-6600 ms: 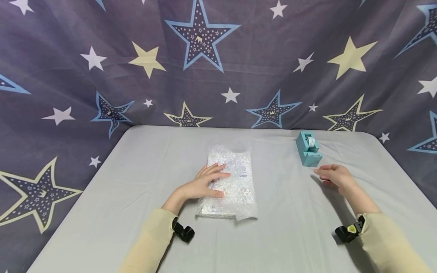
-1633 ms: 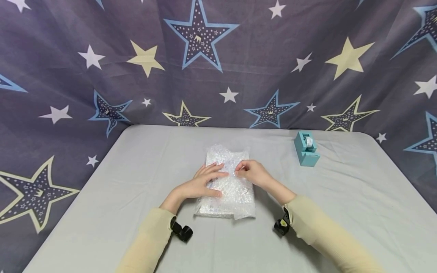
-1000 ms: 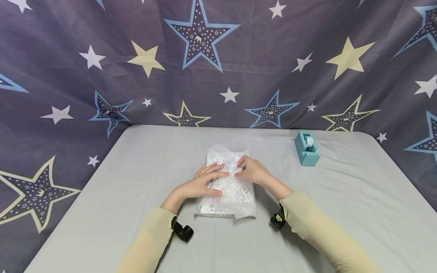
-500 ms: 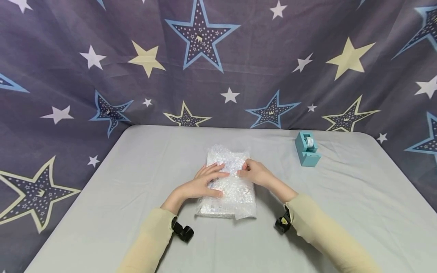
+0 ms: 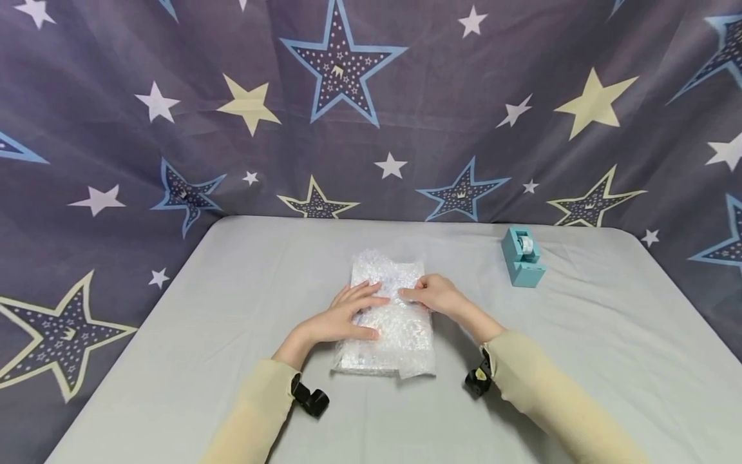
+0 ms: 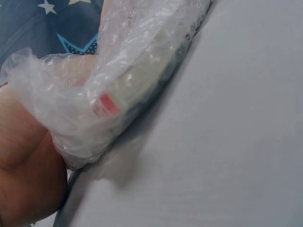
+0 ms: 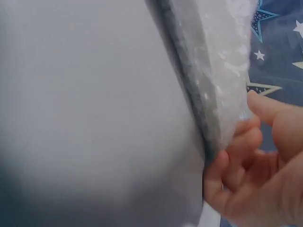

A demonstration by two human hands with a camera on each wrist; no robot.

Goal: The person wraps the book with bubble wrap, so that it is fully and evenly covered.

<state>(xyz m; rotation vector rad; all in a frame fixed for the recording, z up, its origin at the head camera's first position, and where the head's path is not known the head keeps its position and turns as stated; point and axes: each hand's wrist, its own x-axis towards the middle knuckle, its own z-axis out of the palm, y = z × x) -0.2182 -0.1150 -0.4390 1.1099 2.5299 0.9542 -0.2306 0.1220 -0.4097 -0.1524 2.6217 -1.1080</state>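
Observation:
A flat rectangular package in clear bubble wrap lies on the table, its loose wrap edges sticking out at the near and far ends. Through the plastic in the left wrist view, a pale side with a red patch shows. My left hand rests on the package's left half with fingers spread. At the right edge, my right hand has its thumb laid on the wrap and its other fingers curled against the side, as the right wrist view shows curled fingers at the package edge.
A teal tape dispenser with a roll of clear tape stands at the back right of the grey-covered table. A dark curtain with stars hangs behind and around it. Each wrist carries a small black camera.
My right hand has come from beside the tape dispenser onto the package's right side. Lately its fingers have shifted slightly there, the thumb now stretched over the wrap. My left hand stays put.

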